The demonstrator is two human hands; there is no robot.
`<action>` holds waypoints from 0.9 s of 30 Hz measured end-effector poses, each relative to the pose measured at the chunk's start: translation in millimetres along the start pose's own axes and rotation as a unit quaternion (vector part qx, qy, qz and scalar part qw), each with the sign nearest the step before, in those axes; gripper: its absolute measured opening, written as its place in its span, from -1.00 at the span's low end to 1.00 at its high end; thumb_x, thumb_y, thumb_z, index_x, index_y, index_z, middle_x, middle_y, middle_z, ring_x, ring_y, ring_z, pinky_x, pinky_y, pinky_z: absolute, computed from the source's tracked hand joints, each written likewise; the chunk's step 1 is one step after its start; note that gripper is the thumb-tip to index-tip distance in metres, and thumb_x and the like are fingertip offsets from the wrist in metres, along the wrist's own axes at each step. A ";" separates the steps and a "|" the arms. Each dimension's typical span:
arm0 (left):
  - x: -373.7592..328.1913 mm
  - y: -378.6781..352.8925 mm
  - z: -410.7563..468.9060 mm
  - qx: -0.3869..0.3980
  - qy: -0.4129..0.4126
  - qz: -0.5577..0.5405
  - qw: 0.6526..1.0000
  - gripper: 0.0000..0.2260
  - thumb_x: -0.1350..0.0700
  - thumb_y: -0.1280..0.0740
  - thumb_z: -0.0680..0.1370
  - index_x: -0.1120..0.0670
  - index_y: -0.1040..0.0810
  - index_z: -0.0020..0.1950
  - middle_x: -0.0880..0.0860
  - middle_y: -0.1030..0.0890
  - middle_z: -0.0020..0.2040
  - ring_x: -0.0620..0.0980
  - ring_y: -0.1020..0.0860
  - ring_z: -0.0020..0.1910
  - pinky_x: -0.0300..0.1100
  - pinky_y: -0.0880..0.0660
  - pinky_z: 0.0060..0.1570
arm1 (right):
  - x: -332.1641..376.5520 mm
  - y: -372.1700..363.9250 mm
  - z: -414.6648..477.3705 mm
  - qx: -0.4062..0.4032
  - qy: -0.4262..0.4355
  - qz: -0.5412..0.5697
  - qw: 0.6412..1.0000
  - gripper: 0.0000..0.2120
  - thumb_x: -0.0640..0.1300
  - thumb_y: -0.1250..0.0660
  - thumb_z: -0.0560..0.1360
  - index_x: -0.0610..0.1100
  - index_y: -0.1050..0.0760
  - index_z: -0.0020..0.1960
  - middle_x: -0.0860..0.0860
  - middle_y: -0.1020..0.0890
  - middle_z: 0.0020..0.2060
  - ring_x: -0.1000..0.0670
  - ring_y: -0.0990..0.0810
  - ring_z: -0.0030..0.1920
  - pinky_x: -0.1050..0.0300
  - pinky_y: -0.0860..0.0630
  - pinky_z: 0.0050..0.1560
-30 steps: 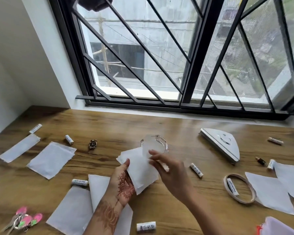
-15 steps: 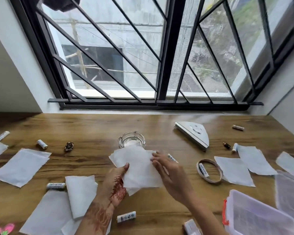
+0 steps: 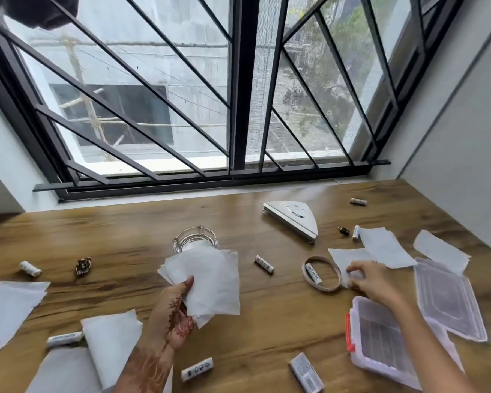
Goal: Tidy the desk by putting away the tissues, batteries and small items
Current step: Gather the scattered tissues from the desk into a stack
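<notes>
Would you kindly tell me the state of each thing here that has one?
Box: open, lid off.
Lid: flat on the desk, right of the box.
Left hand: grips a tissue stack.
Right hand: pinches a loose tissue lying on the desk.
Ashtray: upright, partly hidden by the stack.

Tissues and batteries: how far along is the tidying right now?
Done: several tissues gathered into a stack, gripped by the left hand. In hand: the right hand pinches the next tissue. Left: other tissues, such as the far-left tissue, every battery, like the centre battery, and the open clear box looks unfilled.
</notes>
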State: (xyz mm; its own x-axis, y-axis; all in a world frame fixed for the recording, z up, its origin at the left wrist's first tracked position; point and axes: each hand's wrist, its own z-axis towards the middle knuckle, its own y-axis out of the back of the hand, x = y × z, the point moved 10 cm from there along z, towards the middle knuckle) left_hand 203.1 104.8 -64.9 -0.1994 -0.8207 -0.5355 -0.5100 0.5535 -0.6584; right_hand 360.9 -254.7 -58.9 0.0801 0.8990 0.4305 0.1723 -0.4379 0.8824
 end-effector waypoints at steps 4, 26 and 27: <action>-0.2 -1.9 -4.1 -0.001 0.011 0.004 1.000 -0.86 0.26 -0.16 0.58 0.23 -0.50 -0.05 0.15 -0.68 -0.33 0.05 -0.66 -0.39 -0.02 -0.59 -0.47 | 5.0 1.5 -2.3 -0.006 0.001 -0.016 1.000 -0.87 -0.27 -0.46 0.35 -0.10 -0.60 -0.14 -0.08 -0.60 -0.10 0.01 -0.49 -0.10 0.18 -0.37 -0.12; 64.0 -79.3 10.9 0.060 0.005 -0.061 0.996 -0.76 0.16 -0.08 0.62 0.23 -0.51 0.02 0.14 -0.70 -0.26 0.05 -0.67 -0.33 -0.05 -0.58 -0.48 | 131.4 36.6 -77.8 -0.060 0.041 0.362 0.929 -0.92 -0.16 -0.43 0.40 -0.09 -0.60 -0.28 -0.02 -0.65 -0.37 0.08 -0.57 -0.34 0.16 -0.52 -0.25; 69.8 -85.9 13.3 0.060 0.008 -0.069 0.996 -0.74 0.15 -0.08 0.62 0.23 -0.52 0.03 0.15 -0.70 -0.23 0.05 -0.67 -0.30 -0.05 -0.59 -0.46 | 139.6 30.2 -79.6 -0.048 0.048 0.359 0.931 -0.92 -0.15 -0.43 0.39 -0.11 -0.60 -0.27 0.01 -0.64 -0.37 0.10 -0.56 -0.35 0.19 -0.52 -0.26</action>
State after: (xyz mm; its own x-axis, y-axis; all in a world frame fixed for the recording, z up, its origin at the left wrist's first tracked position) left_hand 244.1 1.9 -52.7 -0.1487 -0.8920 -0.4269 -0.4308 0.4470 -0.7839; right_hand 299.2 -142.7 42.9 0.0528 0.3723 0.9266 0.0195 -0.9281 0.3718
